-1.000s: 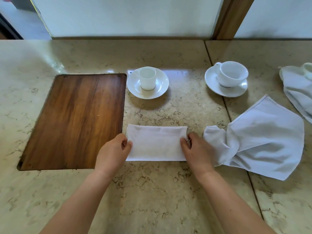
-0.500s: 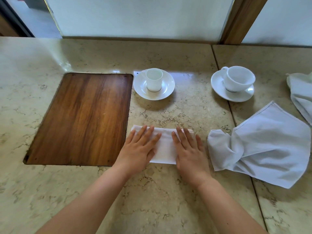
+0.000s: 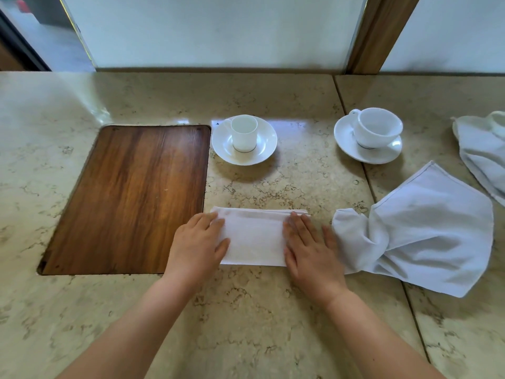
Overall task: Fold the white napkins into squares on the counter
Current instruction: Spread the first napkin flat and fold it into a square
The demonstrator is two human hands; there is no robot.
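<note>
Wood, a dark rectangular board (image 3: pixel 128 195) set flush into the beige marble counter (image 3: pixel 246 324), lies leftmost. Just beside it the left hand (image 3: pixel 198 246) and right hand (image 3: pixel 308 250) press flat, fingers straight, on either end of the folded white rectangular napkin (image 3: pixel 254 236), likely smoothing its crease before the next fold. Behind stand two white cups on saucers (image 3: pixel 244 139) (image 3: pixel 369 135). Rightward, a crumpled white napkin (image 3: pixel 426 231) waits unfolded, another (image 3: pixel 481 151) beyond. No writing is readable.
</note>
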